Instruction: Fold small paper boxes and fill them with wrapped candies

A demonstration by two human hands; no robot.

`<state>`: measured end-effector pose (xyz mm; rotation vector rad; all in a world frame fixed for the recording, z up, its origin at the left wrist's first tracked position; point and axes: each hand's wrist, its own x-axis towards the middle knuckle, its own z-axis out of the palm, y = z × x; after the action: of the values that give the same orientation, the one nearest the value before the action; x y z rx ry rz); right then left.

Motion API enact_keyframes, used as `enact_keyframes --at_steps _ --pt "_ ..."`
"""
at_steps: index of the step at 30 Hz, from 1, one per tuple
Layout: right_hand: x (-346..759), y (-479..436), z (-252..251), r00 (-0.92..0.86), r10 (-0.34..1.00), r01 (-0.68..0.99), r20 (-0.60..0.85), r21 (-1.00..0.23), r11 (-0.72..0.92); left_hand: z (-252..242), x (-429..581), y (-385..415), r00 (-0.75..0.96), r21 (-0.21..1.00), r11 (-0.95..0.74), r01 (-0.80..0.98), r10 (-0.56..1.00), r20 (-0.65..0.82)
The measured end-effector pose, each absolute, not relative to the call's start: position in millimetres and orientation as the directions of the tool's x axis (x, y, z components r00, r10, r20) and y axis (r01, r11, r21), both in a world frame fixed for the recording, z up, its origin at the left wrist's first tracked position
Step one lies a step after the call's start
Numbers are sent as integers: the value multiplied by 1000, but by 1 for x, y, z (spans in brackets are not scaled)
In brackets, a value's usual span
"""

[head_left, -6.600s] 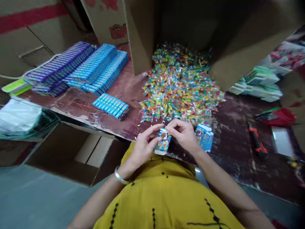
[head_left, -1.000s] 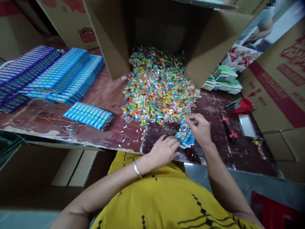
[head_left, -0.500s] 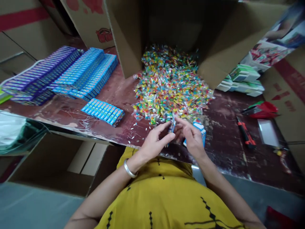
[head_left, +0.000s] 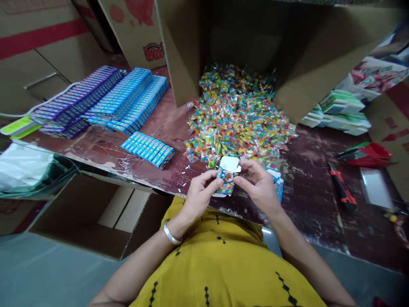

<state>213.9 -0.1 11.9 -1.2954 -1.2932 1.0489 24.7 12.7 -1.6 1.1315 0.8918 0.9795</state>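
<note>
A small blue printed candy box with its white end flap raised is held between both hands, over the table's front edge. My left hand grips its left side, thumb on the front face. My right hand pinches its right side near the top flap. Beside the right hand lie more blue carton pieces, partly hidden by that hand. Just beyond the hands spreads a heap of small wrapped colourful candies, spilling from a large cardboard box lying on its side.
Left of the heap stand a short row of blue boxes, stacked blue boxes and purple boxes. A red-and-black cutter and green-white cartons lie right. Below left is an open carton.
The candy box, seen narrow and edge-on before, now shows its printed face and a raised white flap. The right hand has closed onto its side. The view has shifted slightly left.
</note>
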Motion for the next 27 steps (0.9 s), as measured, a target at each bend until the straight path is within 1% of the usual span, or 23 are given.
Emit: enact_keyframes --at_steps 3,5,7,8,10,15,17,19,21,24,25,27 --pt "198 -4 -1 118 991 152 65 -987 46 -6 33 8 163 969 114 -219 983 -79" --pt "189 -5 -6 209 975 108 78 -993 56 -8 37 5 57 970 61 -236 997 -49" --pt "182 -4 -10 267 957 61 110 -993 97 -10 37 4 13 974 10 -225 1000 -8" --pt "179 -3 -12 281 951 56 132 -991 121 -10 35 3 31 978 0 -207 1000 6" --pt "177 -2 -17 285 942 93 177 -983 156 -9 30 4 118 987 10 -158 993 9" --pt "181 1 -23 216 934 287 284 -933 217 -7 16 10 333 994 67 -90 942 -34" --pt "183 2 -22 176 927 347 332 -902 257 -7 14 11 380 991 96 -94 923 -53" --pt "184 4 -20 147 925 356 349 -892 280 -7 15 11 391 985 124 -120 918 -68" --pt "182 6 -17 162 939 264 303 -930 255 -8 17 10 350 976 137 -168 934 -71" --pt "179 10 -12 179 966 30 188 -982 185 -9 20 9 250 953 148 -266 965 -81" --pt "179 11 -10 157 972 -18 174 -984 179 -9 20 9 228 944 154 -294 970 -87" --pt "179 15 -5 84 981 -36 173 -984 176 -9 20 9 211 937 164 -308 972 -101"
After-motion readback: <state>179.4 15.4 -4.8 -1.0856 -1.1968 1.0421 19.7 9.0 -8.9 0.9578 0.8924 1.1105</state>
